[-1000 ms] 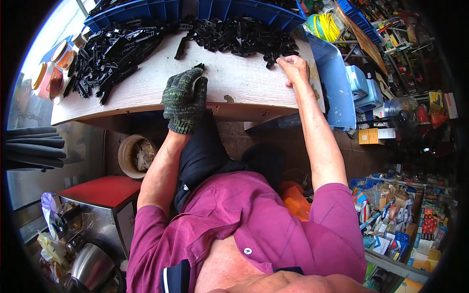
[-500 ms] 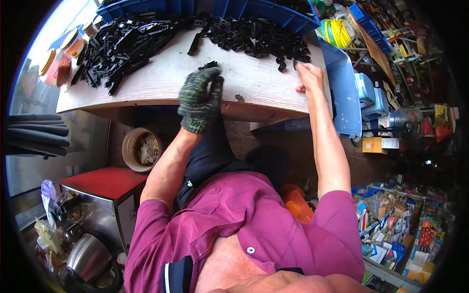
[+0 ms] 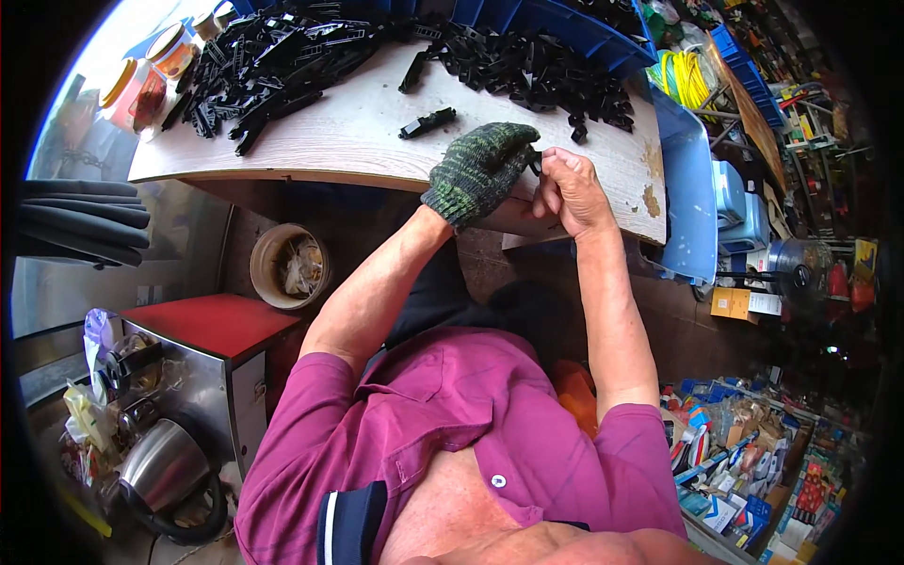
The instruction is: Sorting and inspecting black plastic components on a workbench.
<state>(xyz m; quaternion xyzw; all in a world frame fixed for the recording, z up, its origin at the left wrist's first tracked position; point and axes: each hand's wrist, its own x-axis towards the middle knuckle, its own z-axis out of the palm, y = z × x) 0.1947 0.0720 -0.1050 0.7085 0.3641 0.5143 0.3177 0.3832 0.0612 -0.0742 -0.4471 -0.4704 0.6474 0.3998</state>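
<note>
My left hand [image 3: 482,169], in a dark green knitted glove, is closed over the front edge of the table. Fingers bent in a pinch, my bare right hand [image 3: 573,191] meets it from the right. A small black plastic part [image 3: 537,166] shows between the two hands, mostly covered by fingers. Beyond the glove, a longer black plastic piece [image 3: 427,123] lies alone on the white tabletop [image 3: 353,122]. Another black piece [image 3: 412,72] rests farther back. Heaps of long black pieces [image 3: 273,71] and smaller black parts [image 3: 537,75] cover the far left and far right.
Blue crates [image 3: 565,33] stand behind the heaps. Lidded jars [image 3: 132,94] are at the left end. A light blue bin [image 3: 686,179] adjoins the table's right side. Below are a round bucket [image 3: 290,266] and a red-topped cabinet [image 3: 212,320]. Packed shelves fill the right.
My hands have come together, the left moving right and the right moving left and nearer. The longer black piece, earlier at the gloved fingers, now lies apart on the table. The view has shifted slightly.
</note>
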